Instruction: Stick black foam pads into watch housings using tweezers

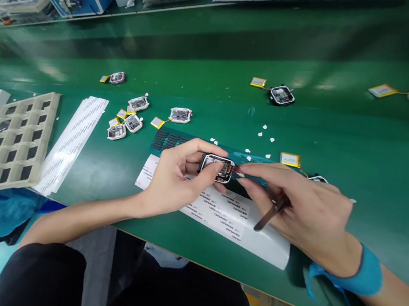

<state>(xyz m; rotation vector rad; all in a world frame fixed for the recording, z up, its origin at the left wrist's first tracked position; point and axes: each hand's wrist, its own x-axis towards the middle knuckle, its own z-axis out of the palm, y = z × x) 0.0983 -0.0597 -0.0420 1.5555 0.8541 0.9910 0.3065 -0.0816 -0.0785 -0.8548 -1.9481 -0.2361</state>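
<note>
Your lap in dark trousers sits nearest, below the edge of the green bench (383,169). Just above it, your left hand (174,179) is curled shut around the small watch module (217,168), thumb and fingertips pinching its sides over the white label sheet (225,214). Keep that pinch firm and level so the open face stays towards you. Your right hand (305,208) is closed on a slim dark tool (268,217), its forefinger and thumb reaching to the module's right edge, where a red wire shows; work there gently, I'd say, so nothing tugs the wire. More modules with yellow batteries (131,119) lie well apart to the left, beside a compartment tray (12,140).
</note>
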